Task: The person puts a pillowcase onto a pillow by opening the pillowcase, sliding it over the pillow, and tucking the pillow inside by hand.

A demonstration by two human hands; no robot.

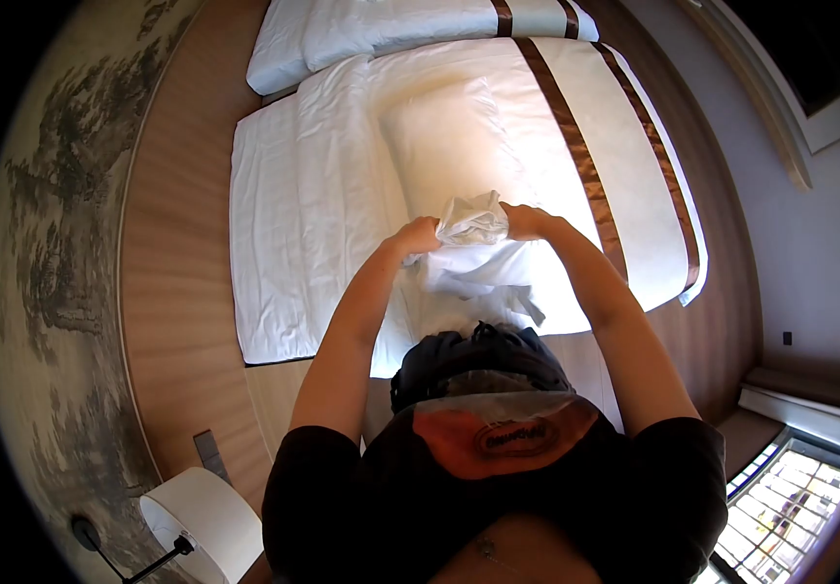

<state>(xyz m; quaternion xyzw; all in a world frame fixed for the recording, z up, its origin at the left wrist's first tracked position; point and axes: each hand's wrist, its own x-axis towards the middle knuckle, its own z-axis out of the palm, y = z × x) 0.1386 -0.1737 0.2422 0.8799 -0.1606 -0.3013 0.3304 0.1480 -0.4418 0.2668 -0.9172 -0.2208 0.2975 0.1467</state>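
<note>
My left hand [418, 237] and my right hand [524, 222] are held out over the near edge of a bed [274, 234]. Between them they grip a bunched white cloth [475, 220], one hand at each side of it. The fingers of both hands are closed on its edges and partly hidden by the folds. More of the white fabric hangs below, toward my body. Just beyond the cloth a white pillow [449, 131] lies on the white bedding.
Brown bands [576, 146] cross the bed on the right. A second bed [391, 29] stands beyond. A lamp [210, 521] is at the lower left, a window [785, 501] at the lower right, and a wooden headboard panel [176, 243] along the left.
</note>
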